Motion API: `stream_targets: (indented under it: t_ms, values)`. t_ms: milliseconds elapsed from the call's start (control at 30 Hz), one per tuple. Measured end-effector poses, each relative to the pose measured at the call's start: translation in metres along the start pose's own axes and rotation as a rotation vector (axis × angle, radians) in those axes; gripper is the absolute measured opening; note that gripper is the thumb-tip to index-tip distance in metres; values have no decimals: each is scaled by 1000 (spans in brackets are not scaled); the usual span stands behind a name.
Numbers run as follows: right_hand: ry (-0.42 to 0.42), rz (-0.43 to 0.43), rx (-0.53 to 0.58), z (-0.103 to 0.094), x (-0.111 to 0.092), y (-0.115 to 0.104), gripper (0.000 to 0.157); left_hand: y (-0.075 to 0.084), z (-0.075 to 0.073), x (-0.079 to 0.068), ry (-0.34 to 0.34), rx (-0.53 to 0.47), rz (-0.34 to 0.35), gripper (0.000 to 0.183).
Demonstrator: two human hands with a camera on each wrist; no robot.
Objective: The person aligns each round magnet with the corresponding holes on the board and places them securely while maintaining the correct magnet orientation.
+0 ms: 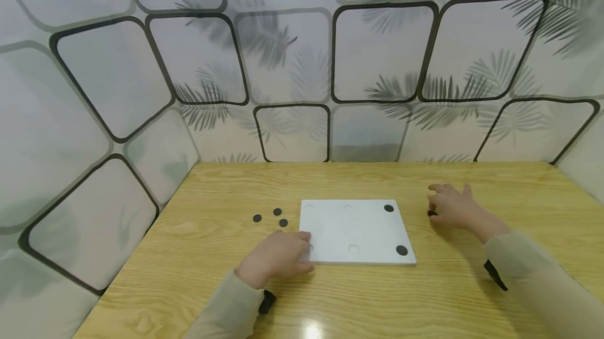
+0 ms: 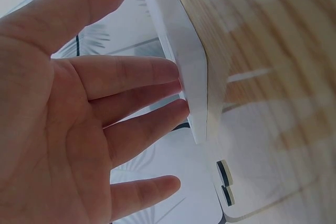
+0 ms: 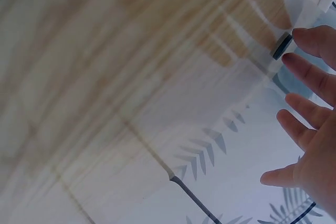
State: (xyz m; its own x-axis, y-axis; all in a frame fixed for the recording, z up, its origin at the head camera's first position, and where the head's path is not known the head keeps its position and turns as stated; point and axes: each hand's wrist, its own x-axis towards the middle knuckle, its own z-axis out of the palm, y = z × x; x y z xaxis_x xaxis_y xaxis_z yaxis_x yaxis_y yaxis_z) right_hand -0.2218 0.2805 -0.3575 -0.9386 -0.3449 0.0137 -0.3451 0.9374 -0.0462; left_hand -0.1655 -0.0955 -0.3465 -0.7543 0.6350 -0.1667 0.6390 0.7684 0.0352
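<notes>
A white rectangular board with shallow round recesses lies flat on the wooden table. Black discs sit at its upper right and lower right corners. My left hand rests at the board's left side, fingers extended; in the left wrist view the fingertips meet the board's edge. To the right of the board, my right hand pinches another black disc between thumb and index finger, the other fingers spread. The lower left recess is partly covered by the left fingers.
Loose black discs lie on the table beyond the left hand, left of the board. A pale patterned wall rises behind the table and along its left side.
</notes>
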Motion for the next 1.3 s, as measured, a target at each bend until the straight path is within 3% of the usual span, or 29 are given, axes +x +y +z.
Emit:
stream_targets:
  t_ms: [1300]
  values:
    - [-32,18,-2,0,3,-2,13,2,-3,-1,-23,-3,-21,28]
